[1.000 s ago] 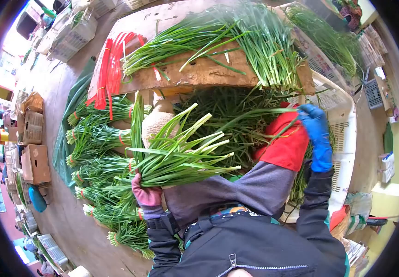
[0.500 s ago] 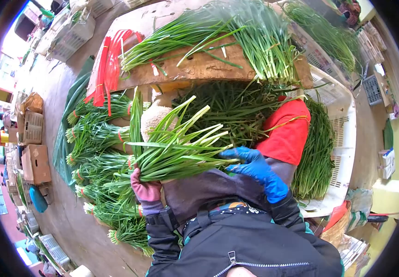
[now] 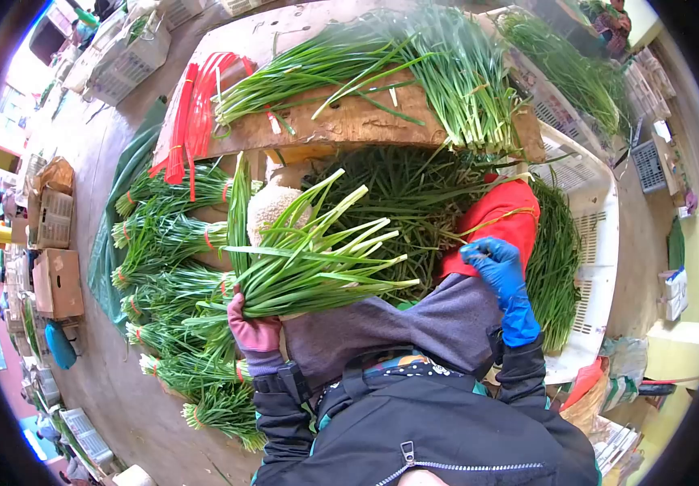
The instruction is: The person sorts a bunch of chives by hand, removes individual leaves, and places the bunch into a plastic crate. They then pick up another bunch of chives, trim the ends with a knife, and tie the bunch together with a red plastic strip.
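Observation:
A loose bunch of garlic chives, pale stem ends fanned toward the right, lies across my lap. My left hand, in a pink glove, is closed around its leafy end at the left. Away from the bunch, my right hand in a blue glove hovers by the red cloth over my right knee. Its fingers are curled together; whatever may be between them is too small to make out. A thin yellowish leaf lies over the red cloth close to these fingertips.
Tied chive bundles are lined up on the left. A wooden board ahead carries loose chives and red ties. Dark leaf scraps lie below it. At right stands a white crate with chives.
My right hand has drawn back from the stem ends, moving right and up toward the red cloth, and its fingers have closed. My left hand and its bunch stay nearly in place.

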A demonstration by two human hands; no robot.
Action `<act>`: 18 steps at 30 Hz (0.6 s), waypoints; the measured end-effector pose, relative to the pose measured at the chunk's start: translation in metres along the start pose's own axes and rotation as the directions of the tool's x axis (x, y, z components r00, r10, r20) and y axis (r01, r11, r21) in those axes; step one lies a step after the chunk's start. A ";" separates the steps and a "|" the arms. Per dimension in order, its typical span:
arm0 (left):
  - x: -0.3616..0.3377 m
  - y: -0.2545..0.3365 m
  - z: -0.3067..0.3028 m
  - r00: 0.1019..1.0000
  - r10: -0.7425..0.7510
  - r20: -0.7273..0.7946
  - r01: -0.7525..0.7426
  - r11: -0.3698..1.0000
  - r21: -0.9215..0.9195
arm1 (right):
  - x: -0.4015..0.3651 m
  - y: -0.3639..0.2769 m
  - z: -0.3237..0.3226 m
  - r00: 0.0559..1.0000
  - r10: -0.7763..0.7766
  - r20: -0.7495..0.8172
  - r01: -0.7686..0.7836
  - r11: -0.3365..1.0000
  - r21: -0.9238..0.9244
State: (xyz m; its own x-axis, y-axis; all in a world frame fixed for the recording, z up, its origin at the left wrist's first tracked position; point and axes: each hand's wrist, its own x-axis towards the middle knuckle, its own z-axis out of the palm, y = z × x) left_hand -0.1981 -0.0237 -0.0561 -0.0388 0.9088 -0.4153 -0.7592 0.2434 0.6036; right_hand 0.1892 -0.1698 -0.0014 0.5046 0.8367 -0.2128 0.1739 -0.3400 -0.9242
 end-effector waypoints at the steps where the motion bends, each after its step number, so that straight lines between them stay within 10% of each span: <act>1: 0.003 -0.001 -0.005 1.000 0.001 0.022 -0.001 1.000 -0.012 | -0.001 -0.001 0.006 1.000 -0.002 0.002 0.002 1.000 -0.001; 5: 0.006 0.005 -0.010 0.979 -0.077 0.189 0.101 0.988 -0.117 | -0.008 -0.022 0.063 0.939 -0.161 0.303 0.160 0.987 0.029; 12: 0.002 0.004 -0.001 0.987 -0.044 0.153 0.055 0.996 -0.071 | 0.015 -0.024 0.084 0.952 -0.113 0.285 0.045 0.971 0.235; 18: 0.002 0.007 0.000 0.979 -0.131 0.155 0.158 0.972 -0.175 | 0.021 -0.018 0.099 0.948 -0.220 0.232 0.228 0.974 -0.007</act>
State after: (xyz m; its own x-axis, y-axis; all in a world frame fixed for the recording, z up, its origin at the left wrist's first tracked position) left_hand -0.2040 -0.0202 -0.0526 0.1627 0.9105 -0.3802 -0.8577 0.3210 0.4016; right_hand 0.1127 -0.1039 -0.0207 0.2438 0.9672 -0.0718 0.2897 -0.1433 -0.9463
